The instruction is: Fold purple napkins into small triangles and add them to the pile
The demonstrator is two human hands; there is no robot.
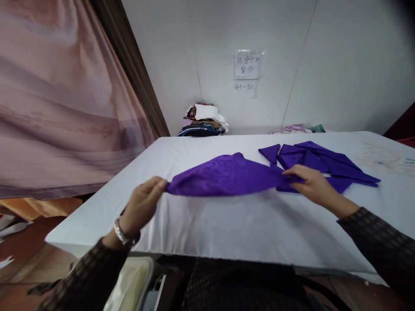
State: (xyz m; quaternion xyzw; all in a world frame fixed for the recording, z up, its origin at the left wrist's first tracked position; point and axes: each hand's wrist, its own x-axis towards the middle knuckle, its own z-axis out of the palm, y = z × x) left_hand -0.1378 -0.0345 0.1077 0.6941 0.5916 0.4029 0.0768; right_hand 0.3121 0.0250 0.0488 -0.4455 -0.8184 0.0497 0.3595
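A purple cloth napkin (223, 176) is stretched between my two hands over the near part of the white-covered table (227, 229). It is doubled into a rough triangle with its peak toward the wall. My left hand (144, 201) pinches its left corner, and a silver bracelet shows on that wrist. At the other end, the right corner sits between the thumb and fingers of my right hand (309, 183). Just behind my right hand lie several folded purple napkins (333, 162), overlapping in a loose heap and partly hidden by that hand.
A stack of folded clothes (205, 120) stands at the table's far edge, by the wall. Paper signs (248, 65) hang above. Pink curtains (65, 95) drape down on the left. Below the near edge is a pale plastic bin (131, 283).
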